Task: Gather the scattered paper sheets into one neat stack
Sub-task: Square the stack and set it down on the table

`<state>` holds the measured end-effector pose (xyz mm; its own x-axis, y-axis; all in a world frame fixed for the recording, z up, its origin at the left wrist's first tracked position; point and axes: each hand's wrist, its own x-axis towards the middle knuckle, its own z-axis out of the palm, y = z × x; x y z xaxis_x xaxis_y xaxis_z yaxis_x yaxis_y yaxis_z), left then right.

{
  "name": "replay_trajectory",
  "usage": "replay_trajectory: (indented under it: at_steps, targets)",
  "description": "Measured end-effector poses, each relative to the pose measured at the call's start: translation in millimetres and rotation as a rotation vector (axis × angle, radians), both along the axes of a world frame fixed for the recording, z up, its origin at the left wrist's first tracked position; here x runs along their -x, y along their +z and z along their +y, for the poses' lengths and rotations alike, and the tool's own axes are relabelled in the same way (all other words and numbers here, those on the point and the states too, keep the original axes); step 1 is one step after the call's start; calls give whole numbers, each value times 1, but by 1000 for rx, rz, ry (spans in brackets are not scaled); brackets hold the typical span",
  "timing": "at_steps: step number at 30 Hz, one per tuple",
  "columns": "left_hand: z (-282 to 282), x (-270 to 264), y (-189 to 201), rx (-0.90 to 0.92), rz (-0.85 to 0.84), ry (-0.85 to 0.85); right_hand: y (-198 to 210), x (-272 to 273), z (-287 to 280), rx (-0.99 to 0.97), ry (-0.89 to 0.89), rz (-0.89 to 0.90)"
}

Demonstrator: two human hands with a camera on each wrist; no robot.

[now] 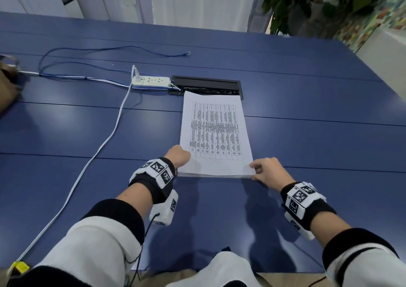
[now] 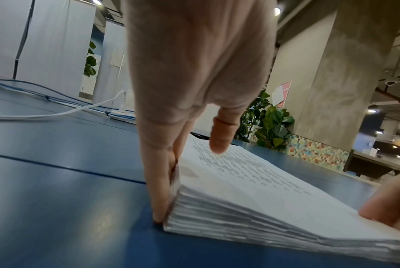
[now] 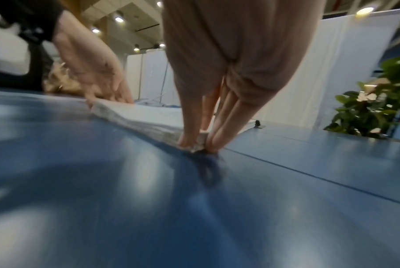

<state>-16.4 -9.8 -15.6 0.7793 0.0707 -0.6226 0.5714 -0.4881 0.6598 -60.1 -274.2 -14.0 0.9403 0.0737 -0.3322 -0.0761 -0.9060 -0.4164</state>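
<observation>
Blue surface (image 1: pixel 307 133), panelled, carries everything in view. Left to right:

Brown bag (image 1: pixel 7 84) at the left edge, partly out of frame. Blue cable (image 1: pixel 105 49) loops across the far left part; a white cable (image 1: pixel 103 141) runs from the near left corner up to a white power strip (image 1: pixel 151 81). Just right of the strip, a black cable box (image 1: pixel 206 82) is recessed in the surface with its lid open; cables run into it, rest of contents not legible.

Paper stack (image 1: pixel 216 137) lies flat near mid-surface, long side pointing away from the person, far end touching or just over the cable box. Top sheet shows a printed table. Sheet edges on the near short side are close to flush, slightly stepped in the left wrist view.

Left hand (image 1: pixel 178 157) at the near left corner of the stack: straight fingers (image 2: pixel 162 190) together, pointing down, pressed flat against the stack's left side, tips on the surface. Thumb hovers over the top sheet; contact cannot be told.

Right hand (image 1: pixel 269 171) at the near right corner: fingers (image 3: pixel 219 134) straight, pressed to the right side edge, with the thumb on top of the corner.

Potted plants (image 1: pixel 307 5) stand beyond the far right corner.
</observation>
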Motion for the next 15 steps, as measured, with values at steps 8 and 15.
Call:
replay_trajectory:
  at_steps: [8,15]
  targets:
    - [5,-14,-21,48,39,67,2,-16,1,-517,-503,251]
    - [2,-16,-19,97,23,85,-24,-27,5,-423,-618,120]
